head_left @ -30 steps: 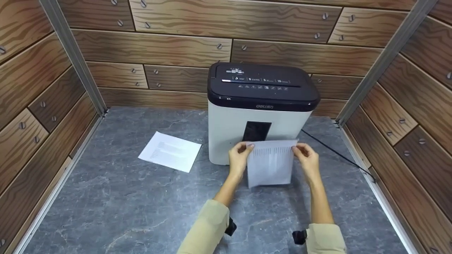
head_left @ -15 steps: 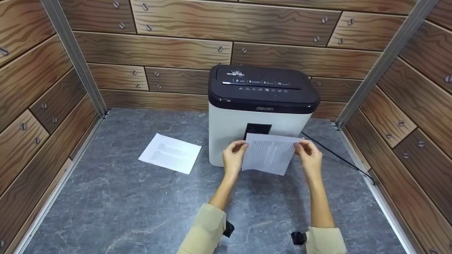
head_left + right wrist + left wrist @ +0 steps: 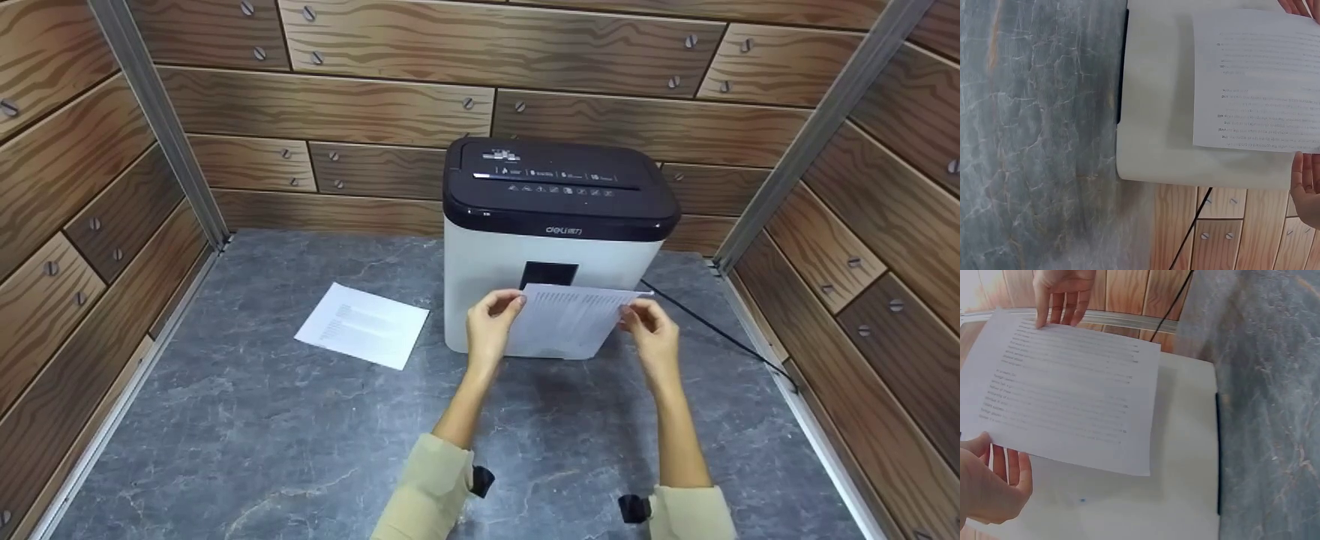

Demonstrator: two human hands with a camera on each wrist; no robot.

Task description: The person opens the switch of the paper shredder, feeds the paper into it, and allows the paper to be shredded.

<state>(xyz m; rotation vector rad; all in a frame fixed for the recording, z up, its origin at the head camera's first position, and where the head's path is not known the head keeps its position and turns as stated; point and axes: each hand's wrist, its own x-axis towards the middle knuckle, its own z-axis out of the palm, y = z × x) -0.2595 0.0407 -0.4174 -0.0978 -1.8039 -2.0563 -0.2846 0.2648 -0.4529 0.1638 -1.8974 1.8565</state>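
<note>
Wooden planks with screw heads, which look printed, cover the walls on three sides, and grey metal strips stand in the two far corners. Between these walls spreads a dark grey surface with pale veins, like marble.

Largest on it is a white paper shredder with a dark lid, which stands upright near the back wall, somewhat right of the middle. Its front has a dark window, and a black cable goes from behind it toward the right wall.

To the left, well apart from the machine, a printed paper lies flat; one sheet or a few, I cannot tell. Another printed sheet is in the air before the front of the machine, below the lid and partly covering the window. Whether its low edge touches the white body is not clear to me.

Each hand has a piece of its edge: the left hand pinches the left side near the top corner, and the right hand pinches the right side, thumb and fingers nearly closed.

I judge the work is only part done: this sheet is lifted, the narrow slot has no paper in it, and the lying paper is untouched by hands.
</note>
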